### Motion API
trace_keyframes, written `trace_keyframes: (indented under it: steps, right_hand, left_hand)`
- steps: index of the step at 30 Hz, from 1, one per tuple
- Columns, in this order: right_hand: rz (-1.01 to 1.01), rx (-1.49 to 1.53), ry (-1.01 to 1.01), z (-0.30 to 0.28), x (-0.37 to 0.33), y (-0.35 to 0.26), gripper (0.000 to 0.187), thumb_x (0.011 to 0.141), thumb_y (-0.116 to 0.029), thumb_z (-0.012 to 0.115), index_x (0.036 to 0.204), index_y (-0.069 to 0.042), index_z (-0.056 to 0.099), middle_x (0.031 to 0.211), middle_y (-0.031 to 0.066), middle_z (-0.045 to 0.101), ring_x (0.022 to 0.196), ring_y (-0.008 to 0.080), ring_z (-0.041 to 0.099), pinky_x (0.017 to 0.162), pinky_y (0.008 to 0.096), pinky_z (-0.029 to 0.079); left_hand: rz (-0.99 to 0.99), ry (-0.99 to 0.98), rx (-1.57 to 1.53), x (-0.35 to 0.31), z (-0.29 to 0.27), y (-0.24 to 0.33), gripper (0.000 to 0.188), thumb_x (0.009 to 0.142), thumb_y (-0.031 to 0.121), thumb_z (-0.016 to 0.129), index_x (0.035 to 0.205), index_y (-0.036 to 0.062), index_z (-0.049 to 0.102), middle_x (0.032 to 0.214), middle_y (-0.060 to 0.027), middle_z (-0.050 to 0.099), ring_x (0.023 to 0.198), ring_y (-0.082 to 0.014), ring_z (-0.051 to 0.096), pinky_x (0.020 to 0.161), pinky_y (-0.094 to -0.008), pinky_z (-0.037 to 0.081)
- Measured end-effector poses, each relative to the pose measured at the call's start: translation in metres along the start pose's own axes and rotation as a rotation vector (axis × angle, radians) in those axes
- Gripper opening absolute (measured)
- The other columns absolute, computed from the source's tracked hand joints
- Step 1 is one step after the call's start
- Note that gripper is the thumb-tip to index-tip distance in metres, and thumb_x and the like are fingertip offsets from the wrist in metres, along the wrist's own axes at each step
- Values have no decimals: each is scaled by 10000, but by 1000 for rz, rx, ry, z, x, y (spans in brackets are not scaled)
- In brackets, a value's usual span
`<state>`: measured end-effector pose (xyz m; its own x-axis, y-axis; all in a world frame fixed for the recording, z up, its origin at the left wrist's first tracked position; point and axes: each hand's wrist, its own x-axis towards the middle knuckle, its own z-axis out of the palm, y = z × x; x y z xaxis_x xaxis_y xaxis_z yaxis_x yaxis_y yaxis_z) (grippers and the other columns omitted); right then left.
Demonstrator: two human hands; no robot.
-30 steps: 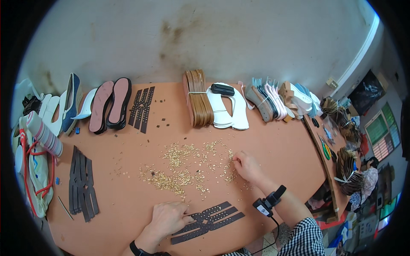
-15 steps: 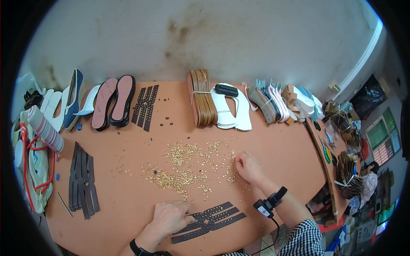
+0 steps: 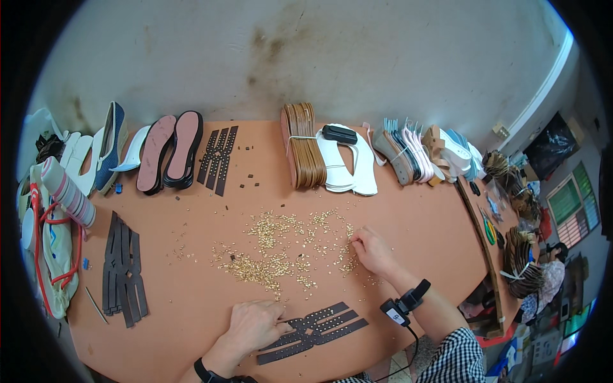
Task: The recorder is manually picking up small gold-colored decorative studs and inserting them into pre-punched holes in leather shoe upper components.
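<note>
Near the front of the table lies a dark brown slotted shoe-upper piece (image 3: 319,329) dotted with small gold studs. My left hand (image 3: 255,327) rests over its left end, fingers curled and closed on it; the fingertips are partly hidden. Gold studs (image 3: 255,271) are scattered in loose heaps over the middle of the table. At the right edge of these studs, my right hand (image 3: 373,251) touches down with thumb and fingers pinched together. Whatever it may hold is too small to make out.
More dark upper pieces lie at left (image 3: 124,271) and at the back (image 3: 218,159). Pink-topped soles (image 3: 183,150), a bundle of brown soles (image 3: 303,147), white cutouts (image 3: 364,166) and sandals (image 3: 415,150) line the wall. A striped cup (image 3: 67,191) stands far left, beside a metal rod (image 3: 96,305).
Almost nothing differs. My right hand stays at the edge of the studs with only a tiny shift, and my left hand keeps its place on the upper piece.
</note>
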<state>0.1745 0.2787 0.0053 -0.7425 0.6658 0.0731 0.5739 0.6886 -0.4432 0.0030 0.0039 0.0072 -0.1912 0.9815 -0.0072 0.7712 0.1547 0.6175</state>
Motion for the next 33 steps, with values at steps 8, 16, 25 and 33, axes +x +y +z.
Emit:
trace_keyframes:
  steps: [8,16,25,33]
  right_hand:
    - [-67,-87,-100,-5,12,5,134,876,-117,515,893,-8,591,944,193,585,882,396,592,781,467,482]
    - [-19,-272,-202,-8,22,-5,213,894,-144,463,870,16,601,883,258,630,786,433,614,746,501,490]
    - [-6,-98,-94,-14,-22,-27,161,888,-146,527,880,9,571,782,242,616,730,417,609,638,484,489]
    - [-186,32,-215,-3,-139,-76,94,850,-73,579,917,-36,526,860,163,580,714,361,608,598,451,501]
  left_hand:
    - [-36,-86,-19,1,-5,4,295,700,368,744,738,100,626,748,-57,652,719,-269,651,599,-397,493]
    - [-52,-115,-20,1,-3,2,297,696,369,745,745,101,626,746,-62,647,716,-275,649,598,-399,491]
    - [3,49,3,-1,3,-1,273,635,327,796,695,111,640,654,-33,632,613,-237,635,540,-360,478]
    - [-8,34,16,0,1,2,269,647,317,782,694,103,627,673,-42,639,632,-247,636,549,-368,473]
